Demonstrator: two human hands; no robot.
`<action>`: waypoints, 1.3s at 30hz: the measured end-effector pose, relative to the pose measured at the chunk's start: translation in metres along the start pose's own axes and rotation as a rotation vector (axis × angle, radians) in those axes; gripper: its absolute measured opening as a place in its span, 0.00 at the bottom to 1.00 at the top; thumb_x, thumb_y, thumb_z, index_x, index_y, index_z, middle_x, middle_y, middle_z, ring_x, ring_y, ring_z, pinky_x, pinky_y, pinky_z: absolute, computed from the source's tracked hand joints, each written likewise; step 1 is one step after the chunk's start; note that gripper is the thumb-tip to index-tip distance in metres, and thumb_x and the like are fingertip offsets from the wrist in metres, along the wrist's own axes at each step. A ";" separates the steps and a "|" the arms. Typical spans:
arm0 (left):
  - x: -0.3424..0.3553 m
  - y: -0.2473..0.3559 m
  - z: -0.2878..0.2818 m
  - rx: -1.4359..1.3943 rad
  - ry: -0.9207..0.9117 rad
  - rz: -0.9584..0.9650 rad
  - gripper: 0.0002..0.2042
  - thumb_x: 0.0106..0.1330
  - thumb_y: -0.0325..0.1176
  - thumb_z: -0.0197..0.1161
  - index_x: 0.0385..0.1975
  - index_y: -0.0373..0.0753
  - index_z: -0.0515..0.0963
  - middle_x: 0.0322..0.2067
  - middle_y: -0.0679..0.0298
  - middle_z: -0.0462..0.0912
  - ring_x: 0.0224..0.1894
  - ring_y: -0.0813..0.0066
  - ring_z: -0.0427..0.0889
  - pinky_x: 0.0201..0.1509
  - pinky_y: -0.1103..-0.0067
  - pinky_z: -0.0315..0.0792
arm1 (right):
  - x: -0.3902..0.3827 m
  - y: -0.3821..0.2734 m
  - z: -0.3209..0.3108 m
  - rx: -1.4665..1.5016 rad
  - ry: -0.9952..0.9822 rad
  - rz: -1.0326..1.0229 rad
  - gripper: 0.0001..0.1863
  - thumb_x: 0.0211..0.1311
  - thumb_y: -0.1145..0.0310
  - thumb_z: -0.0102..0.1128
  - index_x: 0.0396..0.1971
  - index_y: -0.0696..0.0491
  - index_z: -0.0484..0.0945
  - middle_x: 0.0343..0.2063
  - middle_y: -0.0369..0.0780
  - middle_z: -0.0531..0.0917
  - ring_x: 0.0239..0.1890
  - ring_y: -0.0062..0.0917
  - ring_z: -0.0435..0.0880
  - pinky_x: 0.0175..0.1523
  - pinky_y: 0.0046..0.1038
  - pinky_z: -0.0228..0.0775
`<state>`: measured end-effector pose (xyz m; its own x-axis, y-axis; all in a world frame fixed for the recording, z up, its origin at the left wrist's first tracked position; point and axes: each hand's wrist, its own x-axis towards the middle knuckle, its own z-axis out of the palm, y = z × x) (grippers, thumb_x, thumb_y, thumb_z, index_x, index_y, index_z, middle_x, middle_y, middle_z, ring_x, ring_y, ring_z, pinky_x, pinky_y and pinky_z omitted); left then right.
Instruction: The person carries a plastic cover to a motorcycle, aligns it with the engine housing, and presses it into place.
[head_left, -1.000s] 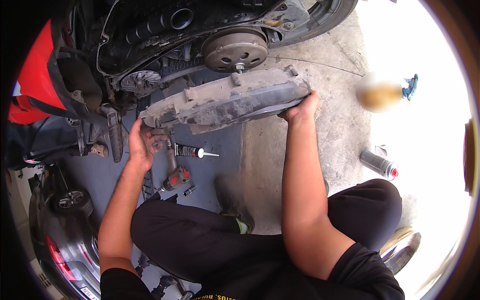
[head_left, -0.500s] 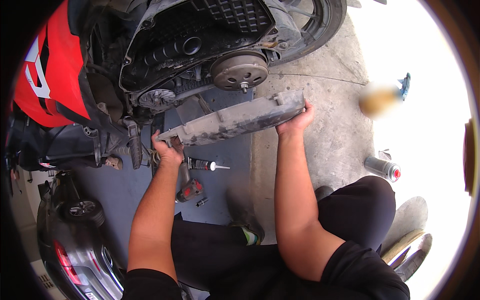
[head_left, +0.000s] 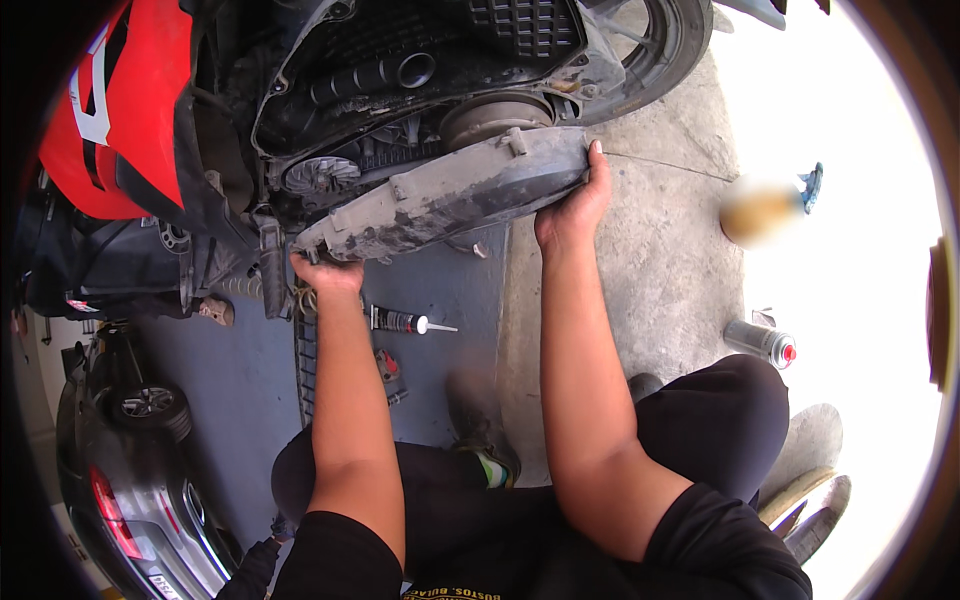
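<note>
Both hands on the cover, a long grey shell, and it hangs right between them! The left hand [head_left: 330,275] has the near end, cupped from below, most of its fingers hidden under the cover [head_left: 450,190]; the right hand [head_left: 573,205] grips the far end, thumb up along the edge. Look at that long axis: it slants, climbing from the left hand out to the right, so the right end sits farther from the body. Just beyond the right half is the drum [head_left: 495,120], its lower part hidden behind the cover's lugged rim; touching or apart, you cannot tell from here. The right hand is the nearer one to that drum, while the finned pulley [head_left: 322,174] is just past the left hand, out in plain sight. Beyond both hands, the black casing [head_left: 350,92] stands open, and the wheel [head_left: 685,60] is out past the right. On this side, a tube [head_left: 398,319] lies just beside the left forearm, a red tool [head_left: 387,366] peeking out nearer the body, partly covered. Well out to the right of the right hand, a spray can [head_left: 758,342] on the floor [head_left: 650,270].
</note>
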<state>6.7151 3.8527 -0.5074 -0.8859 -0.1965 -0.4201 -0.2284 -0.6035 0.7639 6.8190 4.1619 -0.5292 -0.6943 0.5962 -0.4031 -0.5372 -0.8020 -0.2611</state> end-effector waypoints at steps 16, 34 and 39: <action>-0.015 0.009 0.072 0.293 -0.069 -0.003 0.39 0.73 0.64 0.25 0.78 0.50 0.57 0.78 0.59 0.55 0.81 0.50 0.48 0.78 0.40 0.42 | 0.006 0.002 0.015 -0.329 0.060 -0.074 0.34 0.67 0.50 0.66 0.61 0.60 0.66 0.55 0.50 0.77 0.55 0.44 0.81 0.58 0.61 0.72; -0.025 0.018 0.091 0.438 -0.102 0.122 0.40 0.71 0.68 0.43 0.78 0.52 0.54 0.78 0.58 0.53 0.79 0.49 0.51 0.75 0.38 0.50 | -0.009 -0.003 0.023 -0.404 -0.009 -0.171 0.46 0.63 0.49 0.72 0.72 0.57 0.58 0.64 0.50 0.72 0.64 0.39 0.74 0.66 0.39 0.69; -0.022 0.024 0.094 0.479 -0.067 0.138 0.40 0.70 0.67 0.44 0.78 0.53 0.56 0.78 0.58 0.54 0.79 0.47 0.50 0.75 0.37 0.46 | -0.016 -0.005 0.020 -0.383 -0.002 -0.135 0.44 0.65 0.48 0.70 0.71 0.56 0.59 0.64 0.50 0.72 0.64 0.41 0.73 0.66 0.42 0.68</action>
<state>6.6913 3.9151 -0.4341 -0.9415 -0.1896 -0.2785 -0.2526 -0.1500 0.9559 6.8229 4.1577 -0.5036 -0.6309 0.6968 -0.3411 -0.4062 -0.6713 -0.6200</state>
